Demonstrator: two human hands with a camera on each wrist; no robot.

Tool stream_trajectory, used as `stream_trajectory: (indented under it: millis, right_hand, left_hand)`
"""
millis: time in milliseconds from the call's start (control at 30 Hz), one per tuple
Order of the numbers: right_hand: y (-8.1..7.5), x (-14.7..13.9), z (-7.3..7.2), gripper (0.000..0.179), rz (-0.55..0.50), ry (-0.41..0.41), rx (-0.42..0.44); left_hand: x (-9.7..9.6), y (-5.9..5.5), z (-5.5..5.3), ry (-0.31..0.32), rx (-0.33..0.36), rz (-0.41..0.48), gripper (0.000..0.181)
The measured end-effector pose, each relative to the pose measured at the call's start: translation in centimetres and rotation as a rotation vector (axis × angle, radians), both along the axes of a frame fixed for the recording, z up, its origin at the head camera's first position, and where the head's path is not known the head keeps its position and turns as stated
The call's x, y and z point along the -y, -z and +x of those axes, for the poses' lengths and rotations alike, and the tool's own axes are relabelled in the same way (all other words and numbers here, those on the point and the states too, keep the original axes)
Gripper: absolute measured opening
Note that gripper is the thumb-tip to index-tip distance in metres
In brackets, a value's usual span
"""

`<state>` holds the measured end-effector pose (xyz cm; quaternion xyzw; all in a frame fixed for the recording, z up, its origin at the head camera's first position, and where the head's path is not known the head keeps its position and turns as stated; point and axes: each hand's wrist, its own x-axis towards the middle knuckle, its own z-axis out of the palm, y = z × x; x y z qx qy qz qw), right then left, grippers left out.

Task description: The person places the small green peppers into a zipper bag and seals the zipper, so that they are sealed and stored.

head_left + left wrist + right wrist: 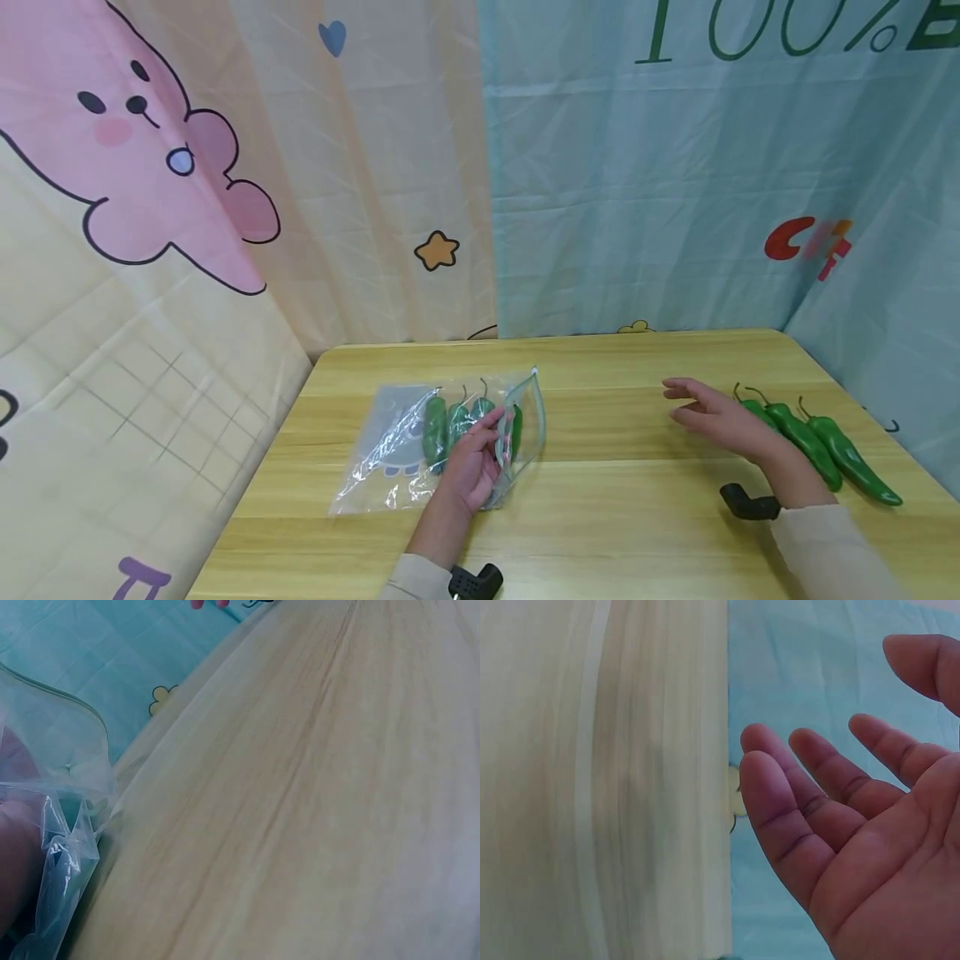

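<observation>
Here, a bag (367,490) of peppers (434,433) lies on a wooden table (615,533) before printed curtains (600,183), its mouth pinched by the left hand (472,465); the right hand (726,422) hovers, fingers apart, near three loose peppers (851,457).

A pale wood-grained table (277,802) fills most of the view, its far edge running diagonally against a light-blue curtain (90,656) with a small yellow flower print (160,699). At the left border, part of the left hand (16,862) shows against a crumpled clear bag (67,862); two fingertips (198,604) peek in at the top.
</observation>
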<state>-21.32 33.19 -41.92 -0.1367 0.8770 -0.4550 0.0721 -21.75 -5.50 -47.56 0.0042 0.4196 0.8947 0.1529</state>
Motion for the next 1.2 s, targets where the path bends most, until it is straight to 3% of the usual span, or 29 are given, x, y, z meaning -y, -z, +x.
stream_trajectory:
  millis: [233, 633, 833, 1200]
  right_hand:
    - [0.3, -3.0, 1.2, 0.062, 0.016, 0.049, -0.022]
    - [-0.3, -7.4, 2.5, 0.06, 0.13, 0.115, -0.09]
    - [-0.9, -8.2, 2.6, 0.059, 0.223, 0.131, -0.12]
    - [-0.5, -8.5, 3.0, 0.064, 0.293, 0.153, -0.055]
  left_hand:
    - [0.0, 0.0, 0.2, 0.002, -0.008, -0.01, 0.044]
    - [0.1, -0.2, 0.2, -0.002, 0.014, -0.007, 0.045]
    - [0.1, -0.1, 0.1, 0.003, -0.004, 0.001, 0.045]
    - [0.1, -0.1, 0.2, 0.01, -0.013, 0.013, 0.042]
